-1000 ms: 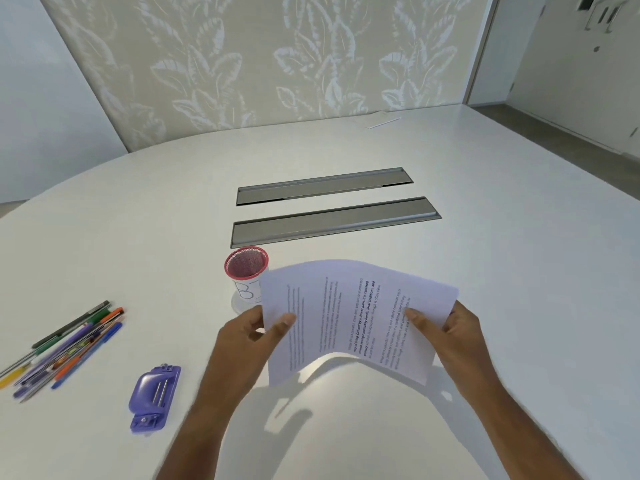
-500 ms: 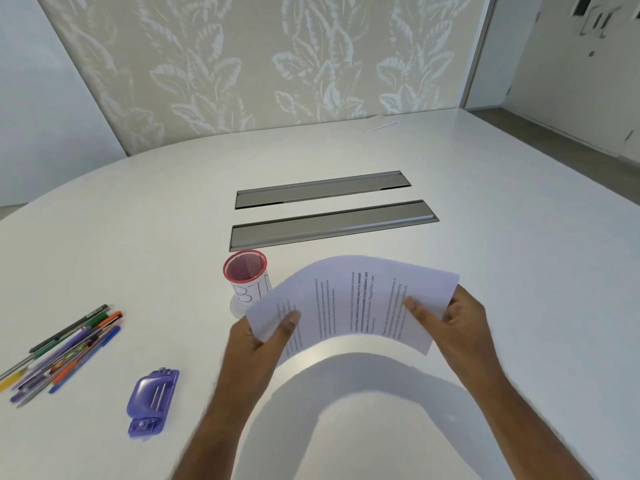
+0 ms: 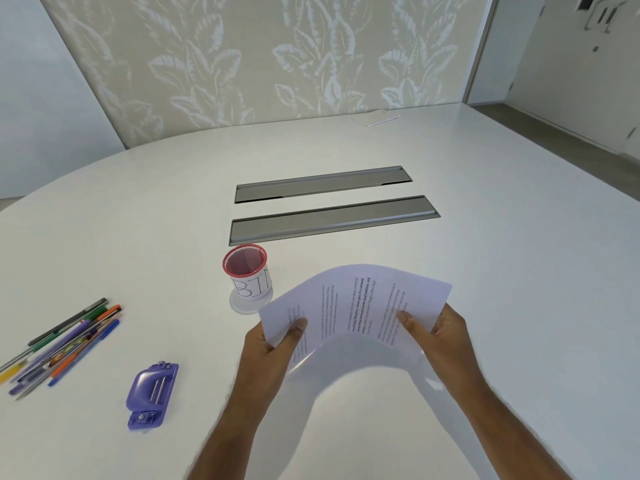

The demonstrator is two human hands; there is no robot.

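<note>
Nearest, the left hand [image 3: 273, 344] and right hand [image 3: 446, 337] each pinched one end of the printed sheet [image 3: 353, 303], thumbs on top. The thin, limp paper arched up between them, just in front and to the right of the red mesh cup [image 3: 247, 271] and lifted off the white surface [image 3: 519, 271], probably for turning or squaring. Left of the cup lay a glossy purple hole punch [image 3: 152, 396] and a loose fan of slim pens [image 3: 62, 344]. Beyond the cup, two long brushed-metal flaps [image 3: 332, 220] sat flush.
</note>
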